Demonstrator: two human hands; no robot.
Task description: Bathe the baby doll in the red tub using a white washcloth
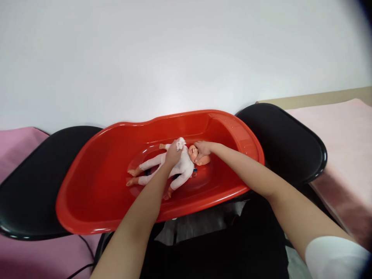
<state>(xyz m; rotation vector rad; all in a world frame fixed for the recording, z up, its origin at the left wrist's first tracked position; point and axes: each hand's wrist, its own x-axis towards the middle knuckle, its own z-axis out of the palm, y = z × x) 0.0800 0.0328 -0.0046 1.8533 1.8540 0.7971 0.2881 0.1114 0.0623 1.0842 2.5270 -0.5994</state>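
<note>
A baby doll (182, 164) in white clothes lies on its back inside a red baby bathtub (87, 170), its head to the right and its bare feet to the left. My left hand (173, 153) is closed over the doll's chest, with a small crumpled white cloth (180, 143) bunched at its fingers. Against the doll's head, my right hand (202, 149) has its thumb and fingers curved around the face and brow, hiding part of them. Something small and dark shows beneath the doll's neck, too little of it to name.
Black glossy chair-like surfaces flank the tub, one on the left (37, 186) and one on the right (285, 143). Pink covers (345, 128) lie beyond them. A plain pale wall (162, 58) rises behind the tub. A dark cable (87, 246) hangs at lower left.
</note>
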